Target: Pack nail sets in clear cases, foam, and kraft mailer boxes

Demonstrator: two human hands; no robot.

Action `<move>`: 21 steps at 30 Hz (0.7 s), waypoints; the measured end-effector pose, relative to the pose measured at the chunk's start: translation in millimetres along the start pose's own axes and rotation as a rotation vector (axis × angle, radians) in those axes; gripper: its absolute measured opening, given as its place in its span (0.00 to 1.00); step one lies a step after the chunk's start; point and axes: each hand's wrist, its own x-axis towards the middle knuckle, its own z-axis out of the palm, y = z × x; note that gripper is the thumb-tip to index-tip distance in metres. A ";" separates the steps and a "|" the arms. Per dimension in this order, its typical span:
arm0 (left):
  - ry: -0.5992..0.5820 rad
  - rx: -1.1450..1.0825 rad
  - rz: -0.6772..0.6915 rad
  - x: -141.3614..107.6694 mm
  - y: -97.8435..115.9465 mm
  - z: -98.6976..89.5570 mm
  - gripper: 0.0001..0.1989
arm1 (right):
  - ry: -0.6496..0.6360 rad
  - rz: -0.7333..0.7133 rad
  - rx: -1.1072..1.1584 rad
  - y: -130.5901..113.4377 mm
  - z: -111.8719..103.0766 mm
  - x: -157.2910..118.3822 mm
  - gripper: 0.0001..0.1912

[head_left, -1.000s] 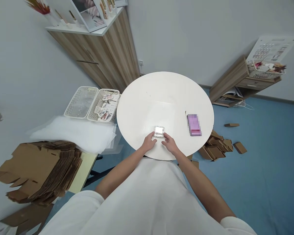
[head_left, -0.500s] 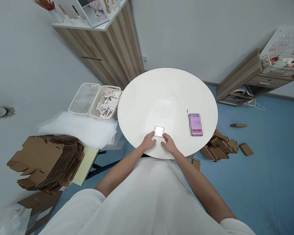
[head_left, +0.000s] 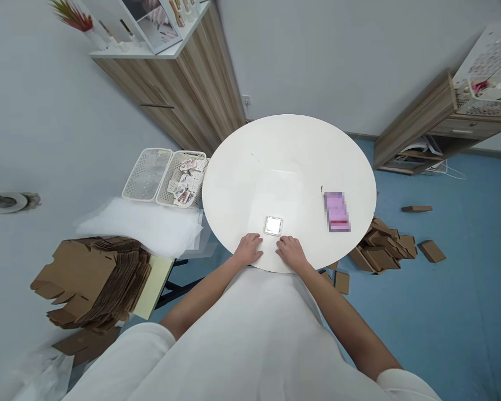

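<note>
A small square clear case with a white middle [head_left: 273, 225] lies flat near the front edge of the round white table [head_left: 292, 150]. My left hand [head_left: 247, 249] rests on the tabletop at the lower left of the case, fingers loosely apart and holding nothing. On the other side, my right hand [head_left: 291, 252] lies palm down at the case's lower right, also without anything in it. Neither hand touches the case. Farther right on the table is a pixelated purple rectangular item [head_left: 337, 212].
Left of the table stand a white basket of small printed packets [head_left: 186, 178], an adjoining basket [head_left: 147, 174], translucent sheets [head_left: 140, 225] and stacked flat cardboard [head_left: 87, 273]. Small brown boxes [head_left: 384, 248] lie on the floor at right. A wooden cabinet [head_left: 192, 89] stands behind left.
Both hands have let go of the clear case and drawn back slightly toward my body. The case stays on the table. The view has shifted a little.
</note>
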 end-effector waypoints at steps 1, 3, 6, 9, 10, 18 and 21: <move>-0.009 0.014 0.001 1.1 0.8 -1.1 0.19 | -0.003 -0.004 -0.023 0.1 1.0 1.9 0.09; -0.019 0.036 0.004 4.1 3.0 -3.2 0.19 | -0.006 0.005 -0.051 0.0 2.0 4.6 0.11; -0.010 0.065 0.018 8.7 5.6 -5.2 0.19 | -0.006 0.038 -0.025 -0.1 -0.1 5.4 0.11; -0.005 0.105 0.045 10.8 5.0 -5.2 0.13 | -0.018 0.055 0.048 -0.2 -5.7 2.3 0.10; -0.010 0.122 0.053 10.8 3.9 -4.8 0.11 | -0.021 0.057 0.068 -0.2 -7.8 0.2 0.10; -0.062 0.044 0.066 6.1 -4.3 -3.2 0.12 | 0.057 0.052 0.139 6.5 -14.3 -28.7 0.15; -0.065 -0.052 0.040 7.3 -5.6 -7.8 0.12 | 0.059 0.093 0.130 12.7 -13.3 -32.6 0.10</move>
